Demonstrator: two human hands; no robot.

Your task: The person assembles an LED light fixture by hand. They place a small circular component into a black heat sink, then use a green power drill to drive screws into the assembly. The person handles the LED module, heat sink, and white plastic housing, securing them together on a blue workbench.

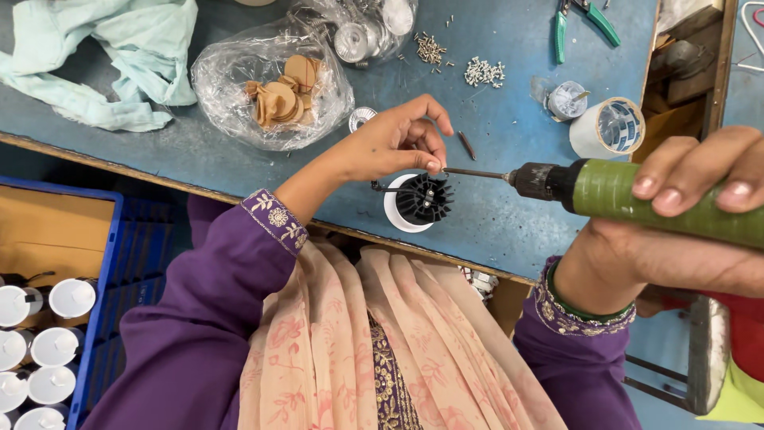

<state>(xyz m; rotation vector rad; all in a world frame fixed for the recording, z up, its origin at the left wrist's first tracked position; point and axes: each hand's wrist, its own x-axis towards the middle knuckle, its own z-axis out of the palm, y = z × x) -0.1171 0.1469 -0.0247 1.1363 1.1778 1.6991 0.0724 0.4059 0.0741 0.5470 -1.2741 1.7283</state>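
Note:
My right hand (676, 215) grips a green power screwdriver (637, 199) held sideways. Its thin bit (477, 173) points left and ends at the top edge of a black finned part (424, 197) seated in a white round housing (391, 209) on the blue table (509, 223). My left hand (394, 143) pinches something small at the bit's tip, right above the finned part; the pinched item is too small to make out. A thin wire sticks out left of the housing.
A clear bag of tan discs (274, 87), another bag of metal parts (362, 32), loose screws (484, 72), green-handled pliers (577, 24), a tape roll (609, 127) and pale cloth (103, 56) lie on the table. A blue crate (119, 263) with several white housings sits lower left.

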